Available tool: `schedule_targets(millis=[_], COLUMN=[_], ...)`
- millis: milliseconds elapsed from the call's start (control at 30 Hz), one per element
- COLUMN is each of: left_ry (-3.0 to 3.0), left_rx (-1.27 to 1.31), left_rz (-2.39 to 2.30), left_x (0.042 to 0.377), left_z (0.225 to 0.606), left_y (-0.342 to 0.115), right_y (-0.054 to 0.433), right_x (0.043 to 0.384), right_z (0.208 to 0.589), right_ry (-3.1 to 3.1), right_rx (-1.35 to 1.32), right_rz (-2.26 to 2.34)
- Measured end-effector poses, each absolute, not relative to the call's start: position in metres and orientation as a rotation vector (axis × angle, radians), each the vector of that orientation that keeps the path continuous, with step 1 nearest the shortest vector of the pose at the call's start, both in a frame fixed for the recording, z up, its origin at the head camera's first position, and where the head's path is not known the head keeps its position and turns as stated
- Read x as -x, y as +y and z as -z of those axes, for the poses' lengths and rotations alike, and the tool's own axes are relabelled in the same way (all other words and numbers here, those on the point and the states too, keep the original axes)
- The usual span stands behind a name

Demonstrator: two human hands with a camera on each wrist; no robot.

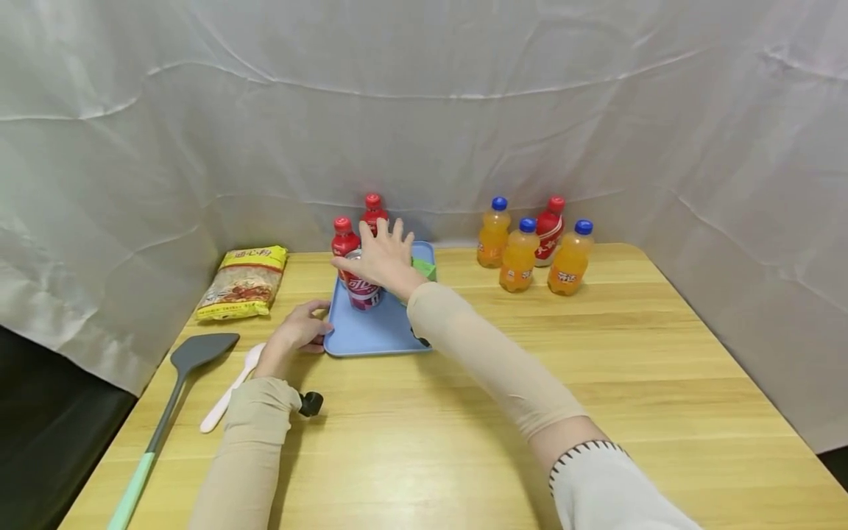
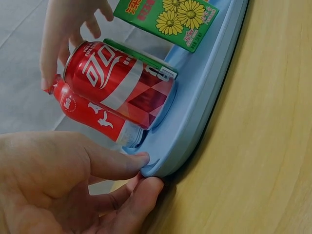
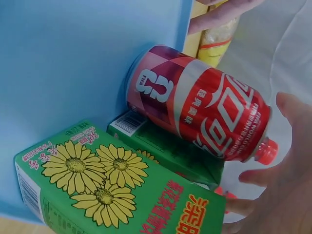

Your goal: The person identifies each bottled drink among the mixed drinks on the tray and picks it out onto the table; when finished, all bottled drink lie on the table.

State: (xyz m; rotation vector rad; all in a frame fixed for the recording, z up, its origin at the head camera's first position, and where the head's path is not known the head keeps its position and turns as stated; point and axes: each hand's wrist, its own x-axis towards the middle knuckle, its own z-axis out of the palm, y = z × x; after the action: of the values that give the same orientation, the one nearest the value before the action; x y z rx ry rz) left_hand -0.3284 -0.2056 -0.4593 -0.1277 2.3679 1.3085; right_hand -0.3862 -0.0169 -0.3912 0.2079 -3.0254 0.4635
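A light blue tray (image 1: pixel 371 340) holds a red cola can (image 1: pixel 364 296), two red-capped bottles (image 1: pixel 343 240) at the back and green drink cartons. The left wrist view shows my left hand (image 2: pixel 53 180) pinching the tray's near-left corner, thumb on the rim and fingers below. Over the drinks, my right hand (image 1: pixel 386 258) spreads its fingers, with the thumb by the can's top. Two cartons with yellow flowers show in the right wrist view: one carton (image 3: pixel 107 180) in front, another carton (image 3: pixel 170 151) beside the can, partly hidden.
Three orange drink bottles (image 1: pixel 519 258) and a red bottle (image 1: pixel 549 232) stand at the back right. To the left lie a yellow food bag (image 1: pixel 244 283), a pale spoon (image 1: pixel 228 394) and a long grey-and-green spatula (image 1: pixel 165 412). A grey cloth (image 1: pixel 424 132) hangs behind the table.
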Motion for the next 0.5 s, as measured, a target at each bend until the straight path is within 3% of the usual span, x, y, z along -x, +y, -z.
schedule_targets(millis=[500], left_ry=[2.369], left_rx=[0.122], left_rz=[-1.312], left_x=[0.328], left_z=[0.458], left_y=[-0.207], right_y=[-0.041], right_x=[0.409], right_z=[0.395], right_ry=[-3.032], right_rx=[-0.080], right_rz=[-0.384])
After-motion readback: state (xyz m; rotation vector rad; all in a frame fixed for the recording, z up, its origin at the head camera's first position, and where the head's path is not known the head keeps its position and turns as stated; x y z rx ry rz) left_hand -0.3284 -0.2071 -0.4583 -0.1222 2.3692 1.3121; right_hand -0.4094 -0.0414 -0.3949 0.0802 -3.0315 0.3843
